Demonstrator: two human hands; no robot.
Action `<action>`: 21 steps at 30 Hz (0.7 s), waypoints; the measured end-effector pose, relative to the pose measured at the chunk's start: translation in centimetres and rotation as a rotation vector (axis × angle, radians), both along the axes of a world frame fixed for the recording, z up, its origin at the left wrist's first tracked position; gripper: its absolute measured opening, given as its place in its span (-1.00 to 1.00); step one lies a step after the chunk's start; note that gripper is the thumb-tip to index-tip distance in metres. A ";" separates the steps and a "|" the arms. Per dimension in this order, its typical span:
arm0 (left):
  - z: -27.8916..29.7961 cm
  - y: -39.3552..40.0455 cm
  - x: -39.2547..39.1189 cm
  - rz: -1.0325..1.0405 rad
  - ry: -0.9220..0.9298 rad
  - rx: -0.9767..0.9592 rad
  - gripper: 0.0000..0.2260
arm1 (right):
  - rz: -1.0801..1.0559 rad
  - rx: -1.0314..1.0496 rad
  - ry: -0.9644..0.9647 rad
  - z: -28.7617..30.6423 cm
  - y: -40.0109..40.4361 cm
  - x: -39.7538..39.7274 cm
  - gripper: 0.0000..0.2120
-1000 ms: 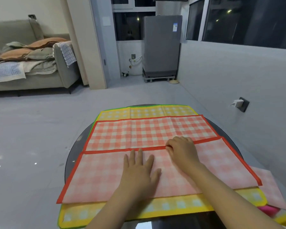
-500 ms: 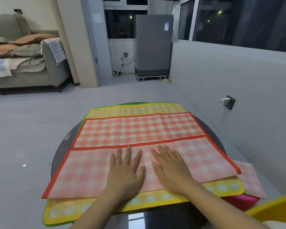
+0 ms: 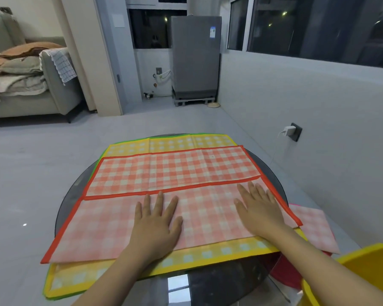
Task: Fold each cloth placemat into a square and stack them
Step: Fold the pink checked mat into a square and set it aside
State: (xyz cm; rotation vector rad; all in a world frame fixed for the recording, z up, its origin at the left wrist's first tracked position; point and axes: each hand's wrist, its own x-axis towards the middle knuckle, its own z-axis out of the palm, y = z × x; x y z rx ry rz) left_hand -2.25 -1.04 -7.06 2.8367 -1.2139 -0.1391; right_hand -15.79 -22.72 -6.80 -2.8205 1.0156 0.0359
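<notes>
A red checked placemat (image 3: 175,171) with a red border lies on top of the pile, its near half folded away from me so the pale underside (image 3: 102,226) faces up. My left hand (image 3: 156,224) presses flat on the middle of that folded flap, fingers straight. My right hand (image 3: 260,212) lies flat on the flap's right part, close to its red edge. Under it lies a yellow checked placemat (image 3: 208,256), showing at the near and far edges. A green edge peeks out below that.
The mats lie on a round dark glass table (image 3: 208,288). A folded pink piece (image 3: 314,228) and something red lie at the right. A yellow tub (image 3: 363,277) stands at the near right. A wall with a plugged-in socket (image 3: 293,131) runs along the right.
My right hand went from curled at the fold's edge to flat, then slid right across the flap. My left hand stayed pressed on the middle. The view shifted slightly.
</notes>
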 end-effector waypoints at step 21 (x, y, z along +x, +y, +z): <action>-0.6 7.7 5.5 0.062 -0.021 -0.047 -0.11 | 0.338 0.016 -0.037 -0.3 7.4 5.9 -0.49</action>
